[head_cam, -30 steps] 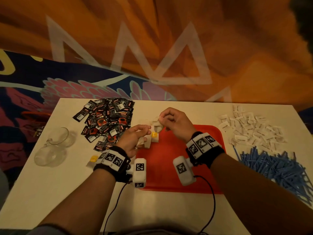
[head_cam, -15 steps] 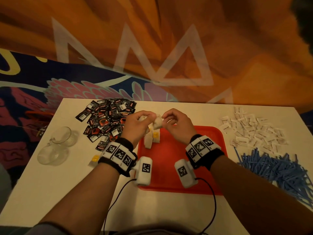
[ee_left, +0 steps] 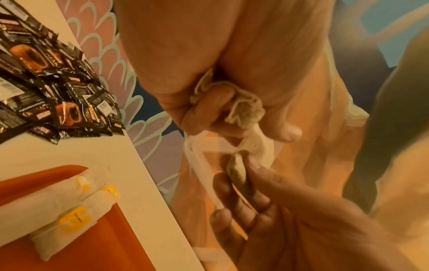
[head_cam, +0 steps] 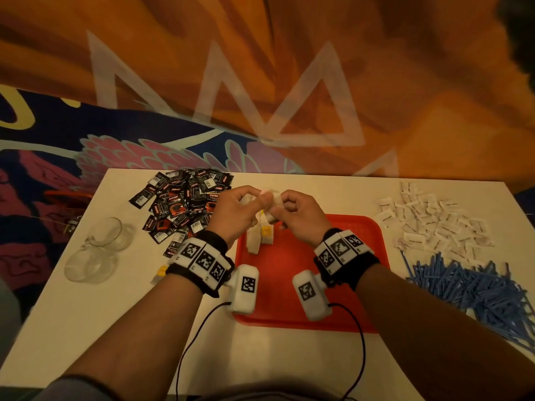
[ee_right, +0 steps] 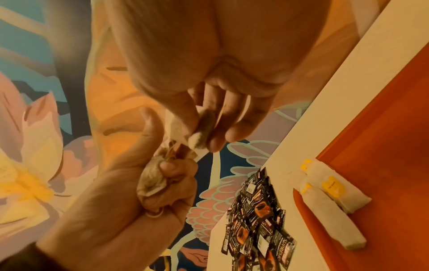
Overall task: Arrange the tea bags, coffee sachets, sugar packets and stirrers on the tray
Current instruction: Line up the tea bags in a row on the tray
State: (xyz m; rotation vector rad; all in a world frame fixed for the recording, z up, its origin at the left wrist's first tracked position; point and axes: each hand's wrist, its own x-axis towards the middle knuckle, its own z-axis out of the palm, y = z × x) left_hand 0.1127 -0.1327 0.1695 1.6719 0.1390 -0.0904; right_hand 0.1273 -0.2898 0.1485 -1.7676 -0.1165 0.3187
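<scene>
White table (head_cam: 86,328) runs under both arms, w/ a painted orange, blue and pink wall (head_cam: 289,68) behind it. Both hands are raised just above the far edge of the red tray (head_cam: 289,299), knuckles nearly touching.

Left hand (head_cam: 236,215) is closed round a bunch of tea bags (ee_left: 246,110); fingers curl over the crumpled paper, thumb pressing on top. Right hand (head_cam: 296,218) pinches one tea bag (ee_right: 202,128) btwn thumb and fingertips, right next to the left hand's bunch. Thin strings (ee_right: 171,152) run btwn the pinched bag and the bunch; can't tell if they're tangled or just crossing.

Below the left hand, two tea bags w/ yellow tags (head_cam: 260,238) lie side by side on the tray's far left corner, touching each other. One of them overhangs the tray rim in the left wrist view.

Left of the left hand: pile of black coffee sachets (head_cam: 179,204) on the table, near the wrist. Further left, two clear glass cups (head_cam: 95,250), one tipped against the other. A small yellow tag (head_cam: 162,270) peeks out just beside the left wristband.

Right of the right hand, well apart from it: heap of white sugar packets (head_cam: 428,224), and nearer the person a heap of blue stirrers (head_cam: 477,287). Both heaps are off the tray.

Both wrists carry white camera units w/ black-and-white marker squares, cables trailing back toward the person.
</scene>
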